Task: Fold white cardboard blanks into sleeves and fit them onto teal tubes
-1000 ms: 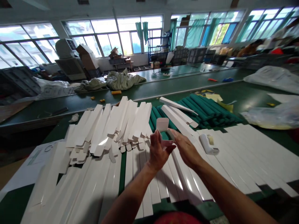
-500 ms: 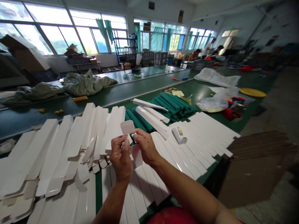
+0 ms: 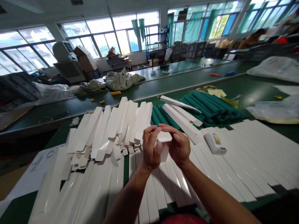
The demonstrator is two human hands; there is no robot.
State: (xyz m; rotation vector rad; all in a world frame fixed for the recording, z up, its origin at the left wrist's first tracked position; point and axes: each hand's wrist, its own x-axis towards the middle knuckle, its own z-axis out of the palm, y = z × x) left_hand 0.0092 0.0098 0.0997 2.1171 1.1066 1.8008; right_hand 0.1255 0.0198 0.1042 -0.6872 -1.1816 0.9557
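**Hands:** The left hand (image 3: 150, 147) and the right hand (image 3: 178, 146) were raised together above the tabletop, fingers curled and facing each other, not spread.

**Held object:** A small white carton (image 3: 164, 153) stood upright between the palms, pinched on both sides, its top flap showing just above the fingers.

**Directly beneath:** Long, flat white carton blanks (image 3: 158, 193) lay side by side under the forearms, at 6 o'clock from the hands.

**At 9 to 11 o'clock:** A heaped pile of folded white blanks (image 3: 112, 130) lay just beside the left hand.

**At 12 to 1 o'clock:** Loose white strips (image 3: 181, 121) rested across teal-green rolled bundles (image 3: 210, 107).

**At 3 o'clock:** A white tape dispenser (image 3: 215, 143) lay on flat white blanks (image 3: 243, 158), near the right hand and not touching it.

**Surface:** All of these lay on a green tabletop (image 3: 257, 87), with a clear plastic bag (image 3: 275, 110) at its far right.

**Background, at 11 o'clock:** A second green tabletop (image 3: 70, 109) carried a crumpled grey-green sack (image 3: 121, 81). Large windows (image 3: 107, 35) lined the far wall.
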